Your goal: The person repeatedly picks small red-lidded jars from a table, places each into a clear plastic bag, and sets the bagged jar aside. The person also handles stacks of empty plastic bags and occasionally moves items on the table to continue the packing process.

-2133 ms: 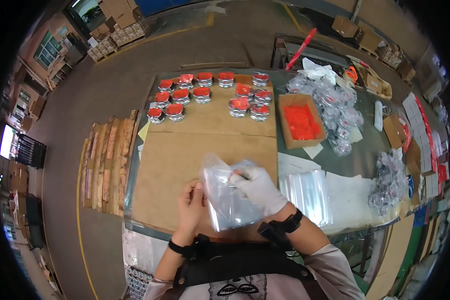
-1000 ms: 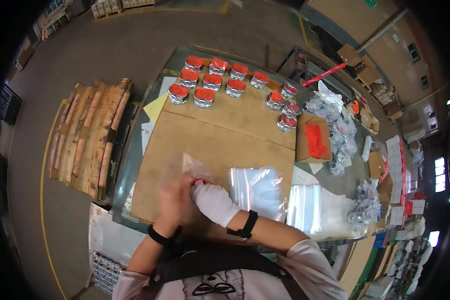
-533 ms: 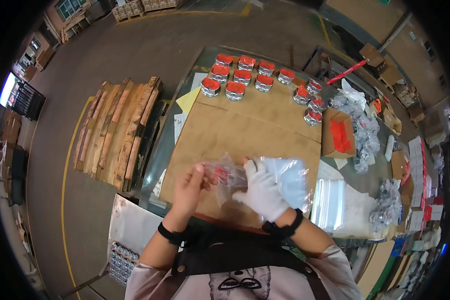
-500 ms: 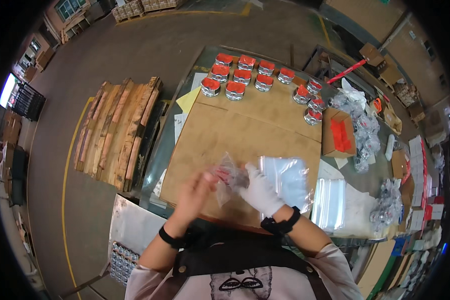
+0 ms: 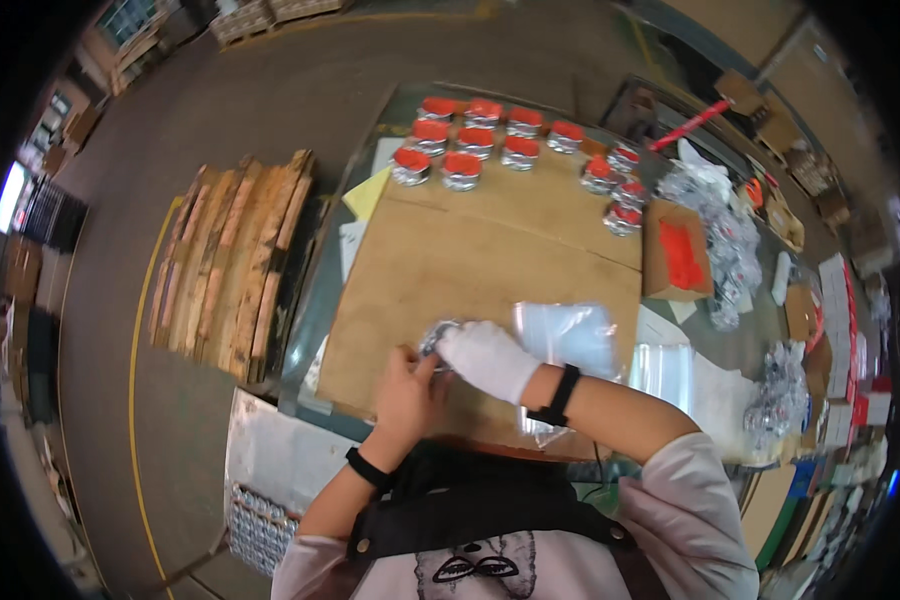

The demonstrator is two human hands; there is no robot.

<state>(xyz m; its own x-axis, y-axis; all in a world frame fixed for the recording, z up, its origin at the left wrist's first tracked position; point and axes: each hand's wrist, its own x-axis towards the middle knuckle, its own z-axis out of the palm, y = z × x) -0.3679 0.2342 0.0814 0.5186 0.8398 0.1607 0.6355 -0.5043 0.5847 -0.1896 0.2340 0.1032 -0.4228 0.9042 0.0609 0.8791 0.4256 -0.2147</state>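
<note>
My bare left hand point(image 5: 410, 392) and my white-gloved right hand point(image 5: 492, 362) meet over the near part of the brown board point(image 5: 480, 235). Between them is a shiny bagged metal part point(image 5: 438, 337), blurred and mostly covered by my fingers. The left fingers pinch it from below, while the gloved fingers close over its right side. Beside the right hand lies a stack of clear plastic bags point(image 5: 570, 335). Rows of round metal parts with red tops point(image 5: 462, 170) stand along the board's far side.
An open carton point(image 5: 675, 262) with red pieces stands at the board's right edge. Bagged parts point(image 5: 730, 270) pile up beyond it. More clear bags point(image 5: 662, 372) lie at the near right. A wooden pallet point(image 5: 235, 265) is left of the table, and a tray of metal parts point(image 5: 262, 530) sits lower left.
My hands have come closer together around the bagged part. My right hand has moved left and turned over it; the part's red top no longer shows. The view has shifted slightly.
</note>
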